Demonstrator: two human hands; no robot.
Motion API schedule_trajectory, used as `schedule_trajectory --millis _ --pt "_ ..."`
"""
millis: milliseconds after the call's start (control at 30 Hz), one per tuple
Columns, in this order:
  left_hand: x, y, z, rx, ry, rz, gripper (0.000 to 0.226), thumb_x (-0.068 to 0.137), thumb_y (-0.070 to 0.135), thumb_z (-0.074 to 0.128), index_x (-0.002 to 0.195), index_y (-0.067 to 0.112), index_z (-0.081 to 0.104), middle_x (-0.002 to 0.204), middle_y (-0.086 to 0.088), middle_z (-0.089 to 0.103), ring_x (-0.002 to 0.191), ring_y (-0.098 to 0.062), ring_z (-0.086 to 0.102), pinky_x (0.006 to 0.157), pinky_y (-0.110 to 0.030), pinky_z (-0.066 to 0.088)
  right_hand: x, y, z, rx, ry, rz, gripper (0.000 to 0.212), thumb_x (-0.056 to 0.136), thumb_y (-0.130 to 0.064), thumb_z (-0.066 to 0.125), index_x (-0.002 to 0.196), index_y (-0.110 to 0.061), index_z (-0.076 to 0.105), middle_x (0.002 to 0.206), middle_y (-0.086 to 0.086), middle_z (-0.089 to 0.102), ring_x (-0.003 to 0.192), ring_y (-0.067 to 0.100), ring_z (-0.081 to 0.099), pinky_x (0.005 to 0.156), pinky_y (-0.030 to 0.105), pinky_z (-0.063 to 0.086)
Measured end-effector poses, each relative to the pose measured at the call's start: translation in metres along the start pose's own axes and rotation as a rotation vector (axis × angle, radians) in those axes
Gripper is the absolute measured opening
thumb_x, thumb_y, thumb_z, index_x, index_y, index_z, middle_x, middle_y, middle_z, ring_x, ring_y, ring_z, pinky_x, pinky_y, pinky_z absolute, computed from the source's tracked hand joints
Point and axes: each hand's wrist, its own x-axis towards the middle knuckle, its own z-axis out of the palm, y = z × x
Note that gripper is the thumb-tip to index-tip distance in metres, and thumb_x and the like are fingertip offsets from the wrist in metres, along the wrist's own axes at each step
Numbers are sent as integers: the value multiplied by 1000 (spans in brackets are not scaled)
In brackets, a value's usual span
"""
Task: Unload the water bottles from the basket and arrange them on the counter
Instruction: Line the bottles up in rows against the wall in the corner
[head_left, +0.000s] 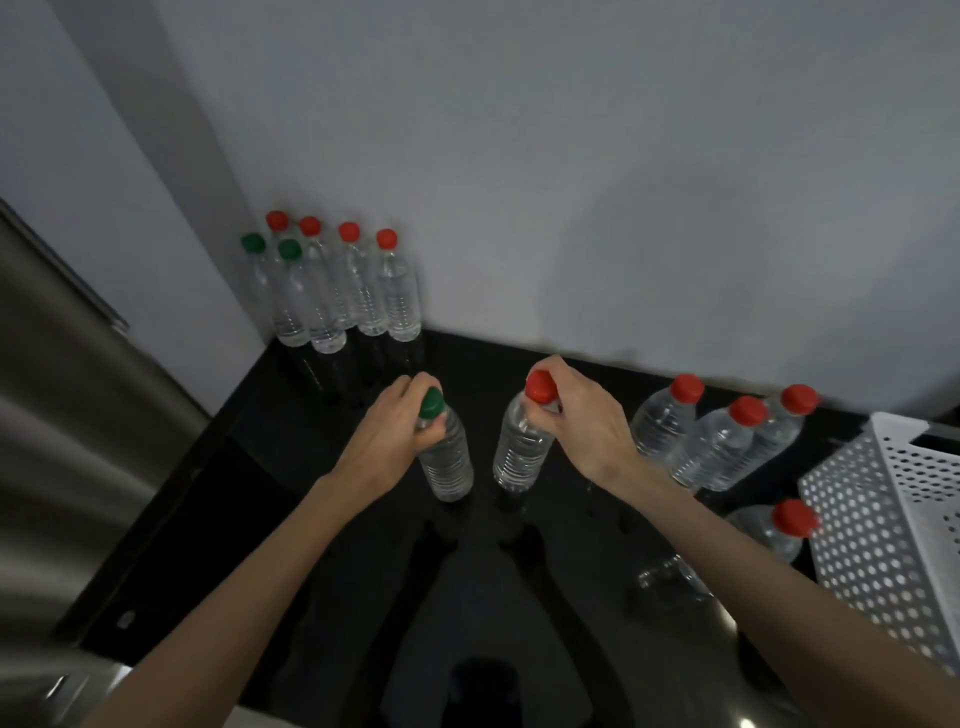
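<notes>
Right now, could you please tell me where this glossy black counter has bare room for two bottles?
Bare counter runs along the wall between the corner cluster of six clear bottles and the three red-capped bottles, and nearer you than your left hand and right hand. Crowded at right: those three, a lone bottle and the white perforated basket.

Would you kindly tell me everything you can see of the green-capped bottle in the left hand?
The green-capped bottle is clear ribbed plastic, seemingly full of water, with a dark green screw cap. It is about upright over the glossy black counter; whether its base touches is unclear. The left hand grips its neck below the cap. It is apart from the red-capped bottle beside it.
</notes>
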Motion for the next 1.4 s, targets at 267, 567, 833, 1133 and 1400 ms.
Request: schedule_trajectory --millis 267,567,833,1133,1400 --pt "70 -95 -73 60 49 55 14 90 17 58 100 17 48 95 -3 48 82 -17 48 73 -33 42 88 -30 49 109 55 120 21 91 -31 59 107 -26 47 103 -5 58 91 17 56 80 40 50" --pt "155 -170 -100 157 50 118 15 91 17 57 101 14 47 93 -4 50 76 -16 50 71 -34 48 186 -50 88 115 123 175 26 93 -25 59 115 -15 48 104 2 58 90 17 55 77 31 47" --pt "197 -202 -102 157 30 81 22 92 15 56 113 10 49 101 -12 53 81 -20 57 76 -36 51 253 -48 111 109 144 173 24 93 -19 60 112 -10 50 98 3 55 83 16 50 72 27 38" --pt "204 -226 -93 132 58 139 33 92 15 57 124 11 49 105 -14 51 85 -23 56 74 -41 52 288 -38 134 89 244 138 26 92 -17 61 113 -7 50 103 12 59 85 22 55 74 34 46" --pt "197 -230 -91 194 93 115 52 93 27 57 141 21 36 115 -7 47 82 -8 46 62 -23 45 298 -27 146 216 221 202 38 92 -11 59 127 -13 44 104 11 56 82 17 52 74 28 41"
